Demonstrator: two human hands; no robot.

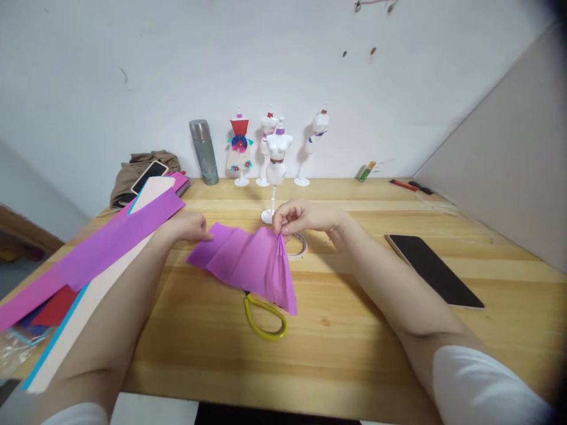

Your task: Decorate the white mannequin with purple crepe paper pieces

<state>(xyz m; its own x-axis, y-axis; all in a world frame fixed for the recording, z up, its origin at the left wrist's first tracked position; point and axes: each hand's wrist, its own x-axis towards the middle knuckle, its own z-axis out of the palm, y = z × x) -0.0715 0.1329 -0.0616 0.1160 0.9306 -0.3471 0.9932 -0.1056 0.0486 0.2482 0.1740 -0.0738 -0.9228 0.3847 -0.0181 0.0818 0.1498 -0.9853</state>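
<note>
A purple crepe paper piece [241, 257] lies spread over the table, its right end gathered into narrow pleats. My right hand [299, 218] pinches the top of those pleats between thumb and fingers. At the paper's upper left corner is my left hand [192, 227], its fingers curled and touching or very near the edge; whether they grip it is hard to see. Yellow-handled scissors [266, 319] stick out from under the paper, their blades hidden. A roll of tape [299, 247] lies partly behind the pleats. Just behind my right hand stands a white mini mannequin [277, 168] with a brown waist band.
More mini mannequins [240, 144] stand by the wall, beside a grey flask [204, 153]. Long paper strips [119, 236] and a phone [150, 176] on brown cloth [128, 177] are at left. A black tablet [434, 271] lies right; a glue stick [367, 171] and pens [404, 185] lie behind.
</note>
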